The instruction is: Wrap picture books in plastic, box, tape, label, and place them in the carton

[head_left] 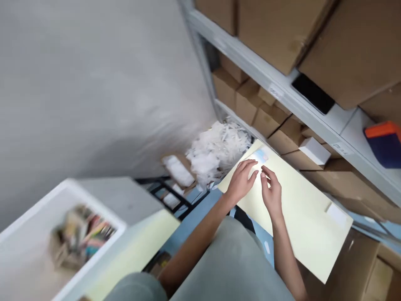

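Over the far part of a pale yellow board (307, 213), my left hand (242, 180) has its fingers apart and holds nothing. My right hand (271, 191) is close beside it on the right, fingers bent and apart, with nothing seen in it. The fingertips of both hands point toward each other with a small gap. Just beyond them on the board lies a small blue and pink item (261, 155), too blurred to name. A white paper piece (336, 214) rests near the board's right end.
Shelves (282, 96) with cardboard boxes (272, 121) and a black phone-like object (313, 93) stand at the right. A heap of white scraps (219, 146) lies by the wall. At the lower left, a white tray (28, 215) holds a box of mixed small items (83, 236).
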Tool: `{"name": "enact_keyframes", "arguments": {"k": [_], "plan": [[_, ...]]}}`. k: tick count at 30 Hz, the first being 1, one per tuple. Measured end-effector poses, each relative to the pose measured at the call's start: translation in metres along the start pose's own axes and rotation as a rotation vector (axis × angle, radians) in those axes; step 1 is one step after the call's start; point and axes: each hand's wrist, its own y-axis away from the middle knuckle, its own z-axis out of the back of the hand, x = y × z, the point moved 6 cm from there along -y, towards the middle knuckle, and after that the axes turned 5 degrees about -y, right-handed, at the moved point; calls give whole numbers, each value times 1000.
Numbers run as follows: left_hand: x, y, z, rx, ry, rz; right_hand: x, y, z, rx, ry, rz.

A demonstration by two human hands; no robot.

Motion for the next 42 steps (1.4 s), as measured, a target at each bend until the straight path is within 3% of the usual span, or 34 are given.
{"name": "enact_keyframes", "arguments": {"k": [4, 7, 10, 14, 20, 23, 26, 30, 34, 38, 42], "plan": [[-39, 71, 88, -291, -28, 88, 41, 41, -42, 296, -26, 147], [-53, 154, 141, -527, -56, 204, 64, 91, -81, 508, -54, 239], [-62, 252, 178, -769, -101, 324, 83, 149, -113, 707, -67, 319], [-67, 381, 203, -1026, -164, 479, 101, 227, -147, 959, -40, 403], [-59, 549, 212, -1405, -122, 702, 107, 350, -201, 1305, -9, 440], [-47, 620, 216, -1576, 26, 746, 97, 424, -246, 1485, -2, 392], [-31, 688, 228, -1678, 187, 748, 79, 500, -310, 1618, -10, 272], [2, 780, 249, -1753, 344, 748, 44, 584, -408, 1612, 18, -9], [70, 846, 283, -1808, 551, 790, 5, 637, -493, 1409, 48, -393], [158, 863, 333, -1777, 714, 981, -19, 657, -558, 1212, 71, -519], [231, 852, 374, -1726, 780, 1012, -39, 656, -599, 1050, 114, -553]]}}
